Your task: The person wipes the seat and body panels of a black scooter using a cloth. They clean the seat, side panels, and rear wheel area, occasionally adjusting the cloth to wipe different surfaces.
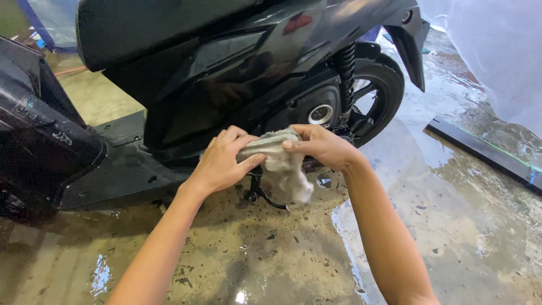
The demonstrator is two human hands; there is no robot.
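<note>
A crumpled grey-white cloth hangs between both of my hands, just in front of the lower side of a black scooter. My left hand grips the cloth's left end with the thumb pressed on top. My right hand pinches the right end, and a loose tail of cloth droops below. Both hands sit near the scooter's engine cover and footboard edge. The kickstand shows under the cloth.
The rear wheel and shock spring stand to the right. The concrete floor is wet with puddles and dark specks. A dark strip lies on the floor at right, below a translucent plastic sheet.
</note>
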